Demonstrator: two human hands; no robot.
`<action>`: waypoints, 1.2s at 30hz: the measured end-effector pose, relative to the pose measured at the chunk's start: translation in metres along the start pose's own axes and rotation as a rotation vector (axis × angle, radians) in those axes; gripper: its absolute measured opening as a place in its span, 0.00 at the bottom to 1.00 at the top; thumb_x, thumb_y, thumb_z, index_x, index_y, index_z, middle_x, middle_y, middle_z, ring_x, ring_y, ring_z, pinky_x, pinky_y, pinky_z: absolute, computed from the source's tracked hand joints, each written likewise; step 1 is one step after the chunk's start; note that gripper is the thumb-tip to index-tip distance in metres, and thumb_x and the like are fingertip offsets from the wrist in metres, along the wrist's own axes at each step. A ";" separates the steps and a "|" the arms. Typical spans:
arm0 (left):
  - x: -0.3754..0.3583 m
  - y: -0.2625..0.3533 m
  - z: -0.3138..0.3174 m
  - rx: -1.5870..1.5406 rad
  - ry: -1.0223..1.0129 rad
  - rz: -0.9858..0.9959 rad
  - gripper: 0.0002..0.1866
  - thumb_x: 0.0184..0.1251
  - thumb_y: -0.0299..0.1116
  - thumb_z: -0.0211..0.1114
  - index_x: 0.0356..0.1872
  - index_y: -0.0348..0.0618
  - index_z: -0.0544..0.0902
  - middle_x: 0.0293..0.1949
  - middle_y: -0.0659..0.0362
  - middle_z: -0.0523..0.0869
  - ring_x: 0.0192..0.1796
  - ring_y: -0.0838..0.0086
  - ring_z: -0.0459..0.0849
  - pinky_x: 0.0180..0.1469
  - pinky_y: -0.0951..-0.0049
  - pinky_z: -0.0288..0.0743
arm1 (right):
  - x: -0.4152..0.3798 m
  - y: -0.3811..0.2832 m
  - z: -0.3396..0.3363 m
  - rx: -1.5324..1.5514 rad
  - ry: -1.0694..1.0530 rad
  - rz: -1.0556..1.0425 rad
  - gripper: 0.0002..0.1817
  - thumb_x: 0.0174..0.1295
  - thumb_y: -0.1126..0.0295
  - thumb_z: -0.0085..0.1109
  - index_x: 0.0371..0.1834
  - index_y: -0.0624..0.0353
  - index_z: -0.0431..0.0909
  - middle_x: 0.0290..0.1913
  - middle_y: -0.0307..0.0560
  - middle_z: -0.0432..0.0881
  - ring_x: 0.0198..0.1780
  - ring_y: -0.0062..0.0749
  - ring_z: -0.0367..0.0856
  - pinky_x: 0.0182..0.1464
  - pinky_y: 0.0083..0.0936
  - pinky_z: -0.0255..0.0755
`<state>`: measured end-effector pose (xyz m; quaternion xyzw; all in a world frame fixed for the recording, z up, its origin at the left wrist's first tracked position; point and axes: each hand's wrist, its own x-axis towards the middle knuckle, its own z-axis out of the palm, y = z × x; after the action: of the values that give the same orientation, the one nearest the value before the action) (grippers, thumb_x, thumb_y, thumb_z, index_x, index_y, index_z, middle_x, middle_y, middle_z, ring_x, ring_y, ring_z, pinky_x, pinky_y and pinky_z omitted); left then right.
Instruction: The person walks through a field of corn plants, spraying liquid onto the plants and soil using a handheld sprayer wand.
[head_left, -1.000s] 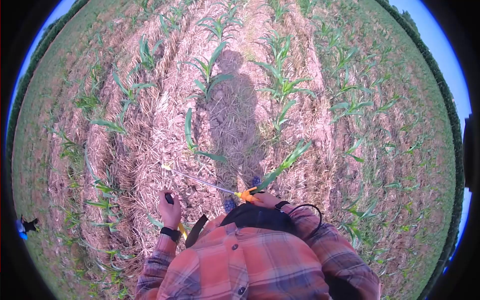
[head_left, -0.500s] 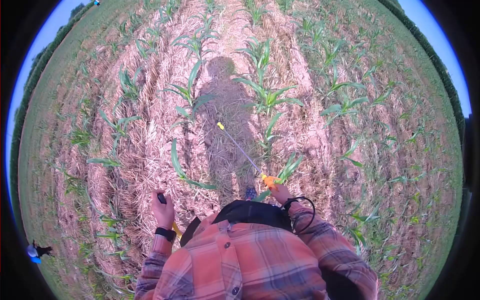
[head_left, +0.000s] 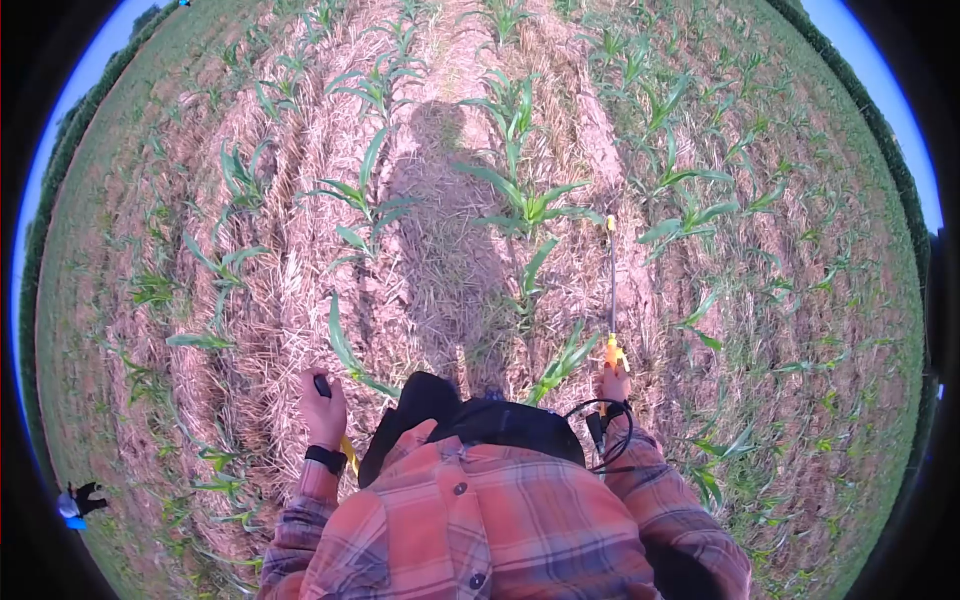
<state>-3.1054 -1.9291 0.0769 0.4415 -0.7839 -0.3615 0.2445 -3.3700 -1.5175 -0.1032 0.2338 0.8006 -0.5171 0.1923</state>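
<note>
My right hand is closed around the orange-and-yellow handle of a spray wand. Its thin tube points straight ahead over the soil, ending in a yellow nozzle, just right of a row of young corn. A black hose loops beside my right wrist. On the other side, my left hand is wrapped around the black grip of a yellow lever, most of which my wrist and body hide. The curved leaf of a corn plant lies just beyond the left hand.
Rows of young corn plants run ahead through straw-covered soil. My shadow falls between two rows. A small dark-and-blue figure, too small to make out, shows at the far left edge. Trees line the horizon.
The wand has swung from pointing forward-left to straight ahead, its nozzle moving to the right across a corn row. My right hand has shifted right. My left hand stays on the lever.
</note>
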 end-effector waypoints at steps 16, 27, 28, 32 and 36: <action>0.144 -0.008 0.017 -0.125 0.018 -0.088 0.10 0.50 0.23 0.58 0.34 0.41 0.69 0.20 0.56 0.72 0.21 0.71 0.70 0.26 0.71 0.65 | 0.074 -0.036 0.149 -0.379 -0.106 -0.430 0.13 0.59 0.58 0.49 0.27 0.56 0.70 0.13 0.38 0.70 0.10 0.23 0.67 0.10 0.22 0.59; 0.185 -0.012 0.012 -0.149 0.073 -0.184 0.10 0.50 0.24 0.58 0.34 0.42 0.70 0.19 0.59 0.70 0.22 0.75 0.69 0.26 0.73 0.64 | -0.009 -0.205 0.258 -0.885 -0.773 -0.714 0.19 0.55 0.52 0.47 0.35 0.58 0.73 0.30 0.59 0.77 0.37 0.52 0.75 0.39 0.40 0.67; 0.188 -0.011 0.011 -0.126 0.084 -0.179 0.09 0.50 0.23 0.58 0.34 0.42 0.70 0.19 0.59 0.70 0.22 0.75 0.69 0.26 0.73 0.65 | -0.008 -0.212 0.262 -0.885 -0.775 -0.715 0.19 0.55 0.52 0.47 0.35 0.58 0.73 0.30 0.59 0.77 0.37 0.52 0.75 0.39 0.40 0.67; 0.207 -0.008 0.018 -0.132 0.141 -0.161 0.09 0.51 0.22 0.57 0.34 0.41 0.70 0.20 0.59 0.71 0.21 0.76 0.70 0.25 0.74 0.65 | 0.004 -0.237 0.283 -0.964 -0.964 -0.720 0.18 0.55 0.52 0.47 0.36 0.56 0.73 0.31 0.57 0.77 0.36 0.53 0.75 0.37 0.41 0.68; 0.233 0.036 0.025 -0.090 0.194 -0.228 0.09 0.50 0.22 0.56 0.34 0.41 0.69 0.20 0.59 0.71 0.19 0.77 0.70 0.22 0.74 0.64 | 0.054 -0.237 0.306 -0.762 -0.966 -0.876 0.18 0.53 0.52 0.51 0.32 0.58 0.72 0.30 0.57 0.77 0.33 0.53 0.76 0.35 0.40 0.68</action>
<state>-3.2556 -2.1101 0.1046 0.5491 -0.6844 -0.3773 0.2962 -3.5300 -1.8730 -0.0776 -0.4413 0.7703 -0.2788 0.3662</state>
